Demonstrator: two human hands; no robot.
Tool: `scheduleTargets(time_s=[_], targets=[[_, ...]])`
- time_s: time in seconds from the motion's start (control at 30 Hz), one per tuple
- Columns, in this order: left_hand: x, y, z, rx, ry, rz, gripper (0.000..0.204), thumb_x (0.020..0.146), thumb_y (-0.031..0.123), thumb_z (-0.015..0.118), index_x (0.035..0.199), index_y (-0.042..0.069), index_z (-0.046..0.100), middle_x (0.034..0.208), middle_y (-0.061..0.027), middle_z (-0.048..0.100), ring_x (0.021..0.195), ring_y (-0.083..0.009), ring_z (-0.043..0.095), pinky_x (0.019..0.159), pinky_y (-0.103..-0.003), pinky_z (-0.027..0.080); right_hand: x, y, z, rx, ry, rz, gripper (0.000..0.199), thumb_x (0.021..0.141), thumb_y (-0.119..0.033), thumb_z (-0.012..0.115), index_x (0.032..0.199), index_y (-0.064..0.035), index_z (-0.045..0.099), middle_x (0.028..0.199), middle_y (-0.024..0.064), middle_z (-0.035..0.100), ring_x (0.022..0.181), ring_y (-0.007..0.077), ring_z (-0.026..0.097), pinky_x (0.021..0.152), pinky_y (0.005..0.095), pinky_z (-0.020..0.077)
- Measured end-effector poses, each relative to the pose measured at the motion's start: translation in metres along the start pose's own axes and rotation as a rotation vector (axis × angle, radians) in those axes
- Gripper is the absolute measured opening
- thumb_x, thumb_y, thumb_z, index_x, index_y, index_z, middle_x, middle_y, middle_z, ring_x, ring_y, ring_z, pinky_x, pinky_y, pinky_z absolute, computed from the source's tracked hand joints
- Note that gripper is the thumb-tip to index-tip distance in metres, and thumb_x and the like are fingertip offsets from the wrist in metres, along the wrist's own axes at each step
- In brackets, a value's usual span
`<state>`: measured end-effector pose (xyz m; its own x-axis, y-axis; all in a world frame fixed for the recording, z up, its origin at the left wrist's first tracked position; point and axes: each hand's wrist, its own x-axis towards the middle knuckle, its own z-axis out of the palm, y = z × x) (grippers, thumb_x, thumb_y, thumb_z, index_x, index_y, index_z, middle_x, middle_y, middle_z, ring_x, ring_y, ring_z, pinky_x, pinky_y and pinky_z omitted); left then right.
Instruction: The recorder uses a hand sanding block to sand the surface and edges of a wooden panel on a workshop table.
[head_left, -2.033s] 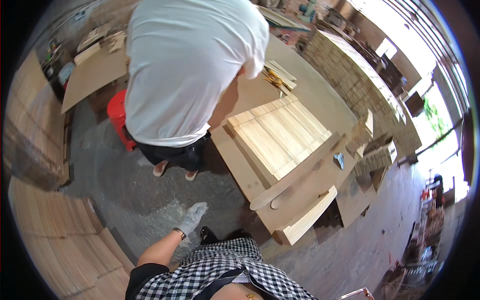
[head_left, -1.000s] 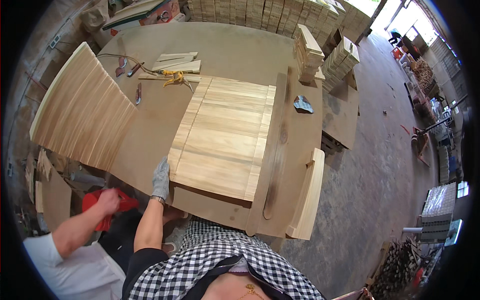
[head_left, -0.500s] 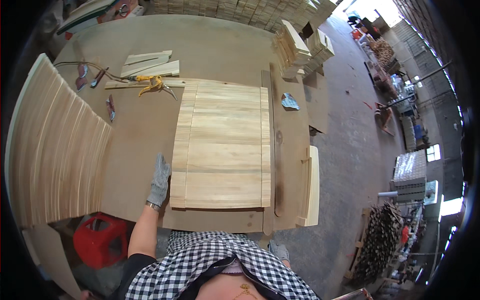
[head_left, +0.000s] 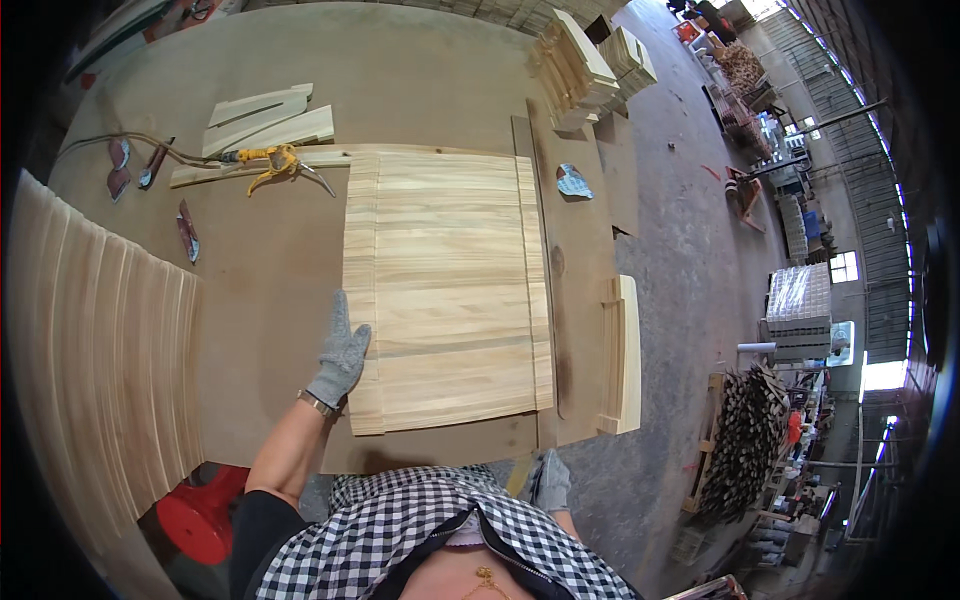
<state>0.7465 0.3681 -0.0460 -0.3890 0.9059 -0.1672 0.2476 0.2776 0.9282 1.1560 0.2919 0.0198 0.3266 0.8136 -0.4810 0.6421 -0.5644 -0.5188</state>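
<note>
A pale slatted wooden panel (head_left: 455, 290), with a narrow strip down its left and right sides, lies on the brown work table (head_left: 270, 330). My left hand (head_left: 343, 352), in a grey glove, is at the panel's lower left edge. Its fingers stretch along the side and the thumb reaches over the top face. Beside the table's front right edge is my right hand (head_left: 552, 484), also gloved, low and apart from the panel. Its fingers point up and nothing shows in them. A yellow air blow gun (head_left: 275, 160) with a hose rests beyond the panel's far left corner.
A long row of wooden boards (head_left: 110, 350) fills the left side. Loose wood strips (head_left: 265, 118) and sandpaper scraps (head_left: 187, 232) lie on the table. Stacked wood pieces (head_left: 575, 70) stand far right, with more boards (head_left: 622, 355) at the right edge. A red stool (head_left: 200, 520) is below left.
My left hand has moved right onto the panel's edge, its thumb now over the top. The panel sits slightly turned. My right hand has risen toward the table edge. The view has shifted.
</note>
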Motion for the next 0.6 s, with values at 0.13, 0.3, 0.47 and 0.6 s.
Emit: scheduleTargets(time_s=[0.13,0.3,0.47,0.6], targets=[[-0.001,-0.001,0.000,0.160,-0.045,0.024,0.070,0.090,0.025,0.046,0.141,-0.003,0.007,0.148,-0.0218,0.008,0.138,-0.0321,0.009,0.112,-0.035,0.010,0.015,-0.051,0.011,-0.006,0.124,-0.418,0.039,0.095,-0.033,0.038,0.090,-0.0041,0.063,0.068,0.0077,0.060,0.056,0.0176,0.057,0.055,0.0310,0.0445],[0.028,0.000,0.003,0.190,0.004,0.055,0.071,0.091,0.028,0.045,0.141,-0.003,0.005,0.148,-0.0209,0.004,0.138,-0.0313,0.006,0.112,-0.035,0.009,0.028,-0.092,0.028,-0.256,0.202,-0.534,0.027,0.096,-0.023,0.038,0.094,-0.0071,0.060,0.085,0.0105,0.060,0.076,0.0258,0.058,0.071,0.0356,0.0454],[0.033,0.006,-0.002,0.228,-0.004,0.036,0.071,0.092,0.029,0.044,0.142,-0.002,0.005,0.149,-0.0206,0.003,0.138,-0.0309,0.005,0.112,-0.034,0.009,0.048,-0.108,0.048,-0.099,0.382,-0.435,0.031,0.093,-0.036,0.044,0.092,-0.0081,0.059,0.085,0.0138,0.061,0.078,0.0346,0.058,0.069,0.0427,0.0444],[0.015,0.006,-0.010,0.121,0.019,0.097,0.069,0.092,0.028,0.044,0.141,-0.003,0.007,0.148,-0.0214,0.005,0.138,-0.0318,0.006,0.112,-0.036,0.010,0.041,-0.113,0.051,-0.154,0.385,-0.396,0.029,0.090,-0.036,0.051,0.091,-0.0087,0.059,0.085,0.0151,0.063,0.078,0.0355,0.059,0.066,0.0427,0.0456]])
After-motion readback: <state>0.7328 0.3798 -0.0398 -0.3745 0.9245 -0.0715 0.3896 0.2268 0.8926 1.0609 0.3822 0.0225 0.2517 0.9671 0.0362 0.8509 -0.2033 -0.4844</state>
